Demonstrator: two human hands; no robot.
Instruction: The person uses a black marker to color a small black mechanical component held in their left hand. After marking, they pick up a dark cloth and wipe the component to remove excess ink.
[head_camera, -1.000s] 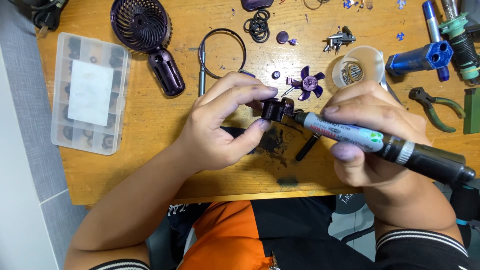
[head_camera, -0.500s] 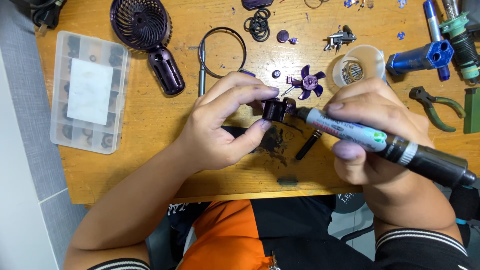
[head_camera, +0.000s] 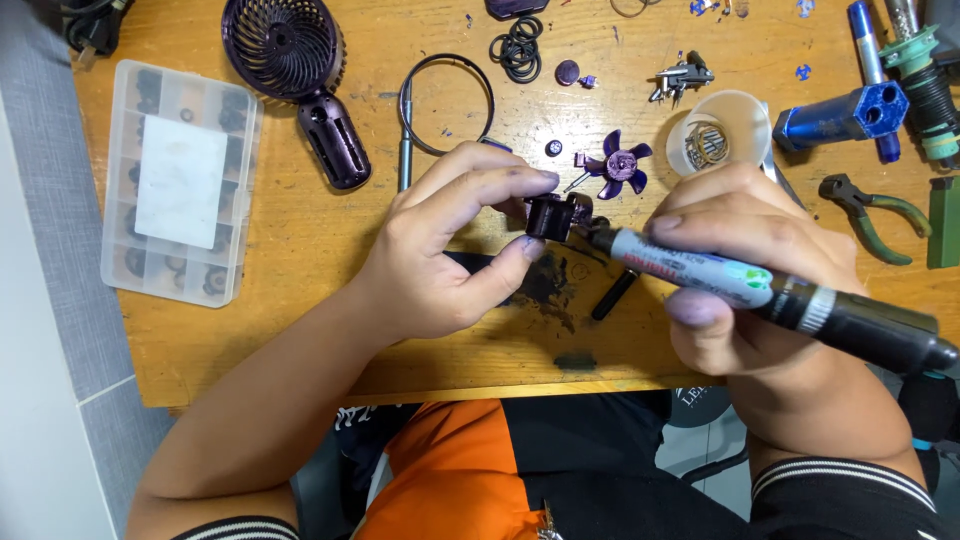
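My left hand (head_camera: 440, 250) pinches a small dark motor block (head_camera: 552, 216) between fingertip and thumb, fingers clenched on it, held just above the tabletop (head_camera: 300, 300). My right hand (head_camera: 760, 270) is wrapped tight round a pen-shaped rotary tool (head_camera: 760, 285), its tip touching the block's right side. The tool's black rear end juts out to the right, past the tabletop's front edge.

Right under the block there's a dark smudge (head_camera: 545, 285) on the wood, and a short black rod (head_camera: 613, 295) lies tilted just beside it. A small black piece (head_camera: 574, 361) sits right at the front edge, near dropping off.

Just behind the block lies a purple fan blade (head_camera: 615, 167), close to my fingertips. A white cup (head_camera: 725, 135) stands behind my right hand, tight room there. Further right, green pliers (head_camera: 870, 215) and a blue tool (head_camera: 845, 115), apart from my knuckles.

Left side is roomier: bare wood between my left wrist and the clear parts box (head_camera: 180, 180), which sits near the tabletop's left edge. Behind, a purple fan housing (head_camera: 295, 70) and a wire ring (head_camera: 445, 105) lie well apart from my hand. Black o-rings (head_camera: 518, 48) sit near the far edge.
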